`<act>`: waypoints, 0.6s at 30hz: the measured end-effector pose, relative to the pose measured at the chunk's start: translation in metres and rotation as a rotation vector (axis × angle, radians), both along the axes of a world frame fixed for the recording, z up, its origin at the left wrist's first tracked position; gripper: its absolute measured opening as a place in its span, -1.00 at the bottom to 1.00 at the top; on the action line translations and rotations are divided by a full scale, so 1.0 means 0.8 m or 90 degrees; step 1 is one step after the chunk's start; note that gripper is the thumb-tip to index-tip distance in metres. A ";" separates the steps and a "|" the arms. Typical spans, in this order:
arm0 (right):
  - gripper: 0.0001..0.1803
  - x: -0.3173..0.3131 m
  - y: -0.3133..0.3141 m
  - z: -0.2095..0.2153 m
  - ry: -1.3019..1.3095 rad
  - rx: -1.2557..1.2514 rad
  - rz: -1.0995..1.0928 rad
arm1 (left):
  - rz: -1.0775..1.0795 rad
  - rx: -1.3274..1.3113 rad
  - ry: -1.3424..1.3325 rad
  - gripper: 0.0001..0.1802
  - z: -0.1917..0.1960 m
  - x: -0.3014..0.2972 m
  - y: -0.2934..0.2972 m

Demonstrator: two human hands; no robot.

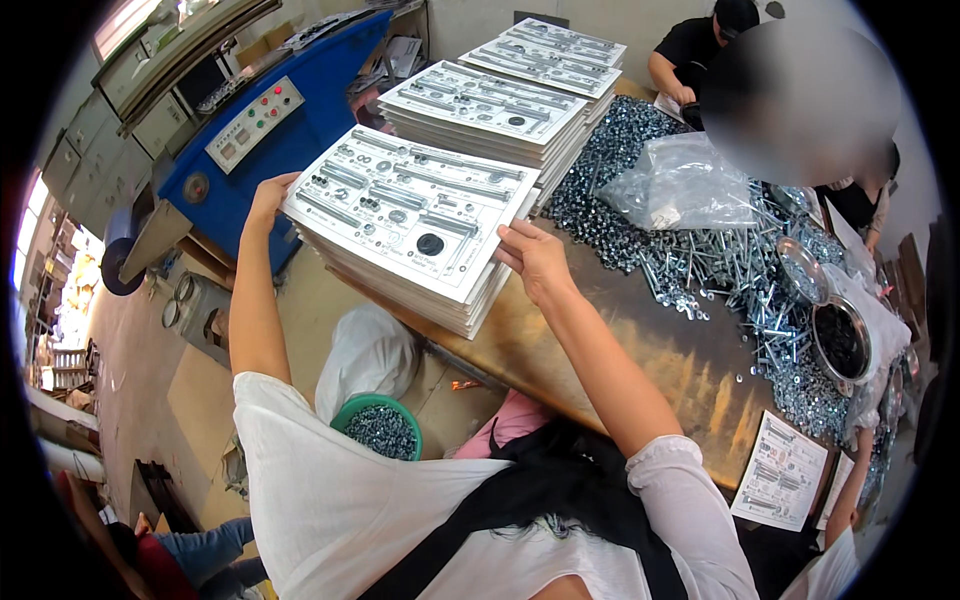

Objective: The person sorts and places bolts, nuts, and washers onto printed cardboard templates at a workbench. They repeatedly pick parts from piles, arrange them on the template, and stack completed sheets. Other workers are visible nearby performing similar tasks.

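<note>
A white printed card (410, 205) showing bolts, washers and a black disc tops the nearest stack of cards (400, 285). My left hand (268, 203) grips its left edge, with part of the fingers hidden by the card. My right hand (535, 258) pinches the right edge, thumb and fingers closed. The card lies over the stack; I cannot tell whether it is fully apart from the sheets below. Right behind it stand another stack of cards (485, 105) and a farther stack (550, 50), with the same kind of print.
Loose nuts (610, 160) and bolts (700, 255) heap on the worn table (610, 330), beside a clear plastic bag (690, 185) and a metal bowl (842, 342). Below left stand a green tub (412, 440) and a white sack (370, 350). A blue machine (290, 130) stands behind; co-workers sit right.
</note>
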State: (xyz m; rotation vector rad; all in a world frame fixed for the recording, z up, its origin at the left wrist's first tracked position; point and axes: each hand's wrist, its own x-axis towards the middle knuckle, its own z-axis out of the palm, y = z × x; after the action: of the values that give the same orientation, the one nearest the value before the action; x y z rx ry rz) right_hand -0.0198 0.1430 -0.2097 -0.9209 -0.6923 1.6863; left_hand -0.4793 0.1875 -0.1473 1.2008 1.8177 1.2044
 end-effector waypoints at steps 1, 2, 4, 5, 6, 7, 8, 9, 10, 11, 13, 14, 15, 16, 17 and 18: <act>-0.57 -0.003 0.000 0.000 0.001 0.000 0.002 | 0.000 -0.001 0.003 -0.31 -0.004 -0.007 -0.001; -0.57 -0.005 -0.002 0.000 -0.002 -0.002 0.006 | 0.000 -0.002 0.007 -0.31 -0.008 -0.013 -0.002; -0.57 -0.004 -0.005 0.002 -0.009 -0.005 0.006 | 0.007 -0.004 0.016 -0.32 -0.013 -0.016 -0.002; -0.57 -0.003 -0.004 -0.002 -0.008 -0.002 0.009 | 0.014 -0.004 0.021 -0.32 -0.015 -0.013 -0.001; -0.57 -0.002 -0.002 -0.007 -0.007 0.001 0.012 | 0.019 -0.005 0.026 -0.32 -0.017 -0.009 -0.001; -0.58 0.001 -0.001 -0.006 -0.005 0.004 0.011 | 0.028 -0.007 0.048 -0.33 -0.017 -0.004 0.000; -0.58 0.002 -0.003 -0.005 -0.001 0.006 0.016 | 0.036 -0.009 0.071 -0.34 -0.017 0.002 -0.003; -0.59 0.003 -0.005 -0.003 0.002 0.007 0.019 | 0.042 -0.010 0.093 -0.35 -0.018 0.008 -0.001; -0.60 -0.001 -0.009 0.003 0.014 0.012 0.037 | 0.015 0.024 0.102 -0.32 -0.025 -0.024 -0.006; -0.61 0.007 -0.008 0.001 0.001 0.021 0.054 | 0.021 0.034 0.083 -0.32 -0.032 -0.029 0.002; -0.63 0.027 -0.005 -0.006 -0.025 0.040 0.081 | 0.027 0.056 0.046 -0.33 -0.043 -0.027 0.017; -0.66 0.041 -0.008 -0.009 -0.045 0.067 0.107 | 0.036 0.064 0.061 -0.36 -0.050 -0.038 0.021; -0.67 0.062 -0.014 -0.007 -0.074 0.081 0.130 | 0.054 0.077 0.076 -0.41 -0.057 -0.048 0.023; -0.68 0.096 -0.022 -0.005 -0.112 0.091 0.140 | 0.074 0.098 0.126 -0.66 -0.062 -0.036 0.029; -0.69 0.121 -0.033 0.000 -0.132 0.112 0.174 | 0.076 0.145 0.161 -0.67 -0.059 -0.087 0.013; -0.70 0.162 -0.046 -0.006 -0.172 0.133 0.147 | 0.076 0.164 0.256 -0.65 -0.055 -0.106 0.010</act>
State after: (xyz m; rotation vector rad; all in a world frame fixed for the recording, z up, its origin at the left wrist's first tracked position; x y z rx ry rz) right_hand 0.1098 0.1061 -0.2144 -0.9550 -1.1722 1.6646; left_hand -0.5637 0.1957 -0.1910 1.5913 2.0935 1.3716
